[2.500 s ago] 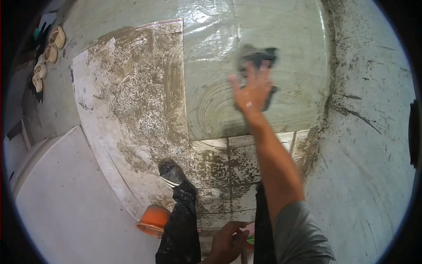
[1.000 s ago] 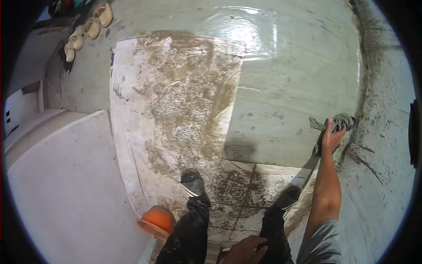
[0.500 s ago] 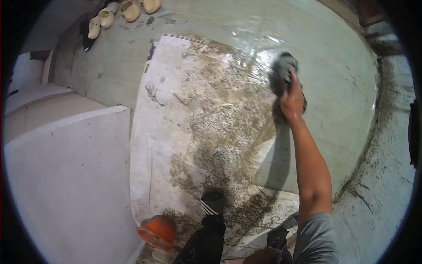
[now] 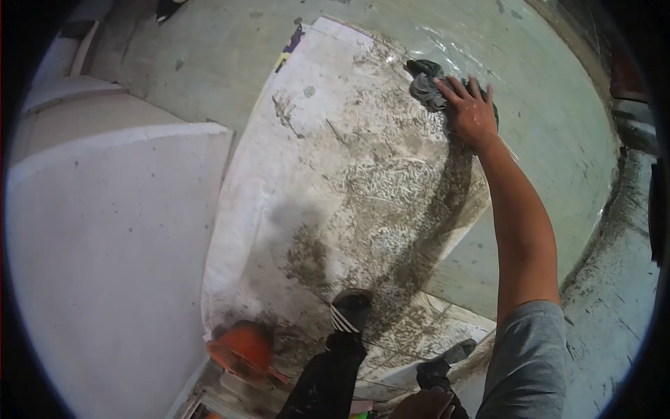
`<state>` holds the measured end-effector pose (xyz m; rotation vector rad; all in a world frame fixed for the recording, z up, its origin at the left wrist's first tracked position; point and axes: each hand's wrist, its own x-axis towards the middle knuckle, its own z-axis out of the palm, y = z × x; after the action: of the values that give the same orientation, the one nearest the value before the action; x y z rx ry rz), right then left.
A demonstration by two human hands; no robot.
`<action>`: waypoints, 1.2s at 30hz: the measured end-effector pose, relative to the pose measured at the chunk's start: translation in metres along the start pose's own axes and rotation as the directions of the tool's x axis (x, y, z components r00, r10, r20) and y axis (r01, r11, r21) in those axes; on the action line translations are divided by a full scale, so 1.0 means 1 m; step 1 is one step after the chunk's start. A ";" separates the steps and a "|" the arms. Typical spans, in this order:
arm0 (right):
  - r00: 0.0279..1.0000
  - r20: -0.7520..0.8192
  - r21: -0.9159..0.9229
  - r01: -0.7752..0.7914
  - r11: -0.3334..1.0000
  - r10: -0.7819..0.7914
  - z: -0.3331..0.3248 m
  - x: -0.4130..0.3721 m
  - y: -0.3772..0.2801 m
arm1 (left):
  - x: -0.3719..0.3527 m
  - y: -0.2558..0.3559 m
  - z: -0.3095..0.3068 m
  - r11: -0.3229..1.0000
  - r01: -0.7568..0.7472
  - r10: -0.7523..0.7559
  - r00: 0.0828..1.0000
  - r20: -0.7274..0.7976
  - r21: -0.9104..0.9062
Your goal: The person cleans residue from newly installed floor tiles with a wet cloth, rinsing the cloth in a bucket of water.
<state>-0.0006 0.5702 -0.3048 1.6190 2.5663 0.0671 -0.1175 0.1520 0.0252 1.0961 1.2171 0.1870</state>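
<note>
Outstretched, the right arm reaches forward, its hand (image 4: pixel 476 115) palm down; pale clogs visible a half-second earlier have left the view. The fingers are spread across a dark, crumpled cloth (image 4: pixel 428 92) directly beneath them, at the edge of a grimy white sheet (image 4: pixel 276 167). Closer to the body sit a striped shoe (image 4: pixel 351 312), an orange bucket (image 4: pixel 244 347) and the left hand (image 4: pixel 424 405), its fingers too obscured to read.

The right hand (image 4: pixel 474 117) presses a dark rag (image 4: pixel 434 89) on the floor (image 4: pixel 551 133).
</note>
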 end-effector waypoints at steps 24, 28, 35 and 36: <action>0.973 -0.058 0.282 -0.197 0.939 0.222 0.043 -0.137 0.006 | -0.040 -0.023 0.089 0.980 -0.063 0.010 0.963 0.268 0.190; 0.863 -0.159 0.373 -0.396 0.839 0.479 0.038 -0.117 0.012 | -0.041 -0.025 0.091 0.955 -0.044 -0.022 0.976 0.219 0.295; 0.924 -0.372 0.537 0.135 0.832 0.090 -0.049 -0.223 -0.203 | -0.032 -0.018 0.095 0.893 -0.160 -0.170 0.746 0.644 0.421; 0.968 -0.250 0.615 0.151 0.774 0.009 -0.042 -0.249 -0.243 | -0.032 -0.020 0.095 0.897 -0.130 -0.198 0.736 0.647 0.423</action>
<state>-0.1168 0.2421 -0.2694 1.7794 3.0452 -0.7373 -0.0609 0.0671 0.0248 1.3691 0.6043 -0.5280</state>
